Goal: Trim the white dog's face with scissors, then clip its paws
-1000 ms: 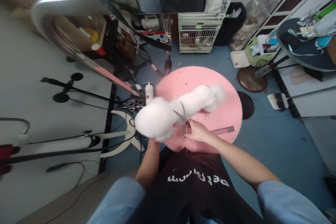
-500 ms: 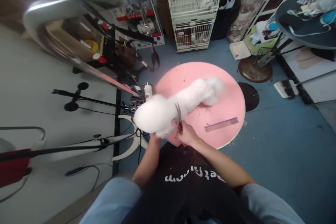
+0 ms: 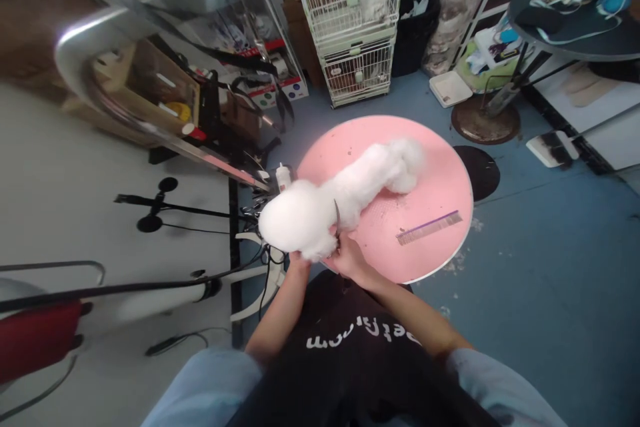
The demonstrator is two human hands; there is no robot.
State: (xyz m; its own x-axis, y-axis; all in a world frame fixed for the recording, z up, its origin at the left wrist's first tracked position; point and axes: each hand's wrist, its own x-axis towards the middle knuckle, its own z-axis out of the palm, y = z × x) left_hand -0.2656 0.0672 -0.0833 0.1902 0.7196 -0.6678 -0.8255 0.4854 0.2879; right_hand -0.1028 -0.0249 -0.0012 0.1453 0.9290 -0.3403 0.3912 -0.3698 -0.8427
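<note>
A fluffy white dog (image 3: 365, 177) stands on a round pink grooming table (image 3: 345, 140), its big rounded head (image 3: 287, 217) toward me on the left. Curved scissors (image 3: 337, 212) are held in my right hand (image 3: 349, 259), whose fingers are closed on the handles. Their blades lie together against the fur beside the dog's head and neck. My left hand (image 3: 299, 258) reaches under the head by the muzzle; fur hides its fingers. A metal comb with a purple spine (image 3: 429, 227) lies on the table to the right.
A white squeeze bottle (image 3: 283, 177) and metal tools sit at the table's left edge. A metal grooming arm (image 3: 175, 143) rises on the left with dangling straps. Stacked cages (image 3: 357, 40), a black bin (image 3: 417, 27) and another round table (image 3: 590, 40) stand beyond.
The scissors' blades were parted and now lie together. My right hand has moved slightly left, closer to the dog's muzzle. The camera view has shifted a little.
</note>
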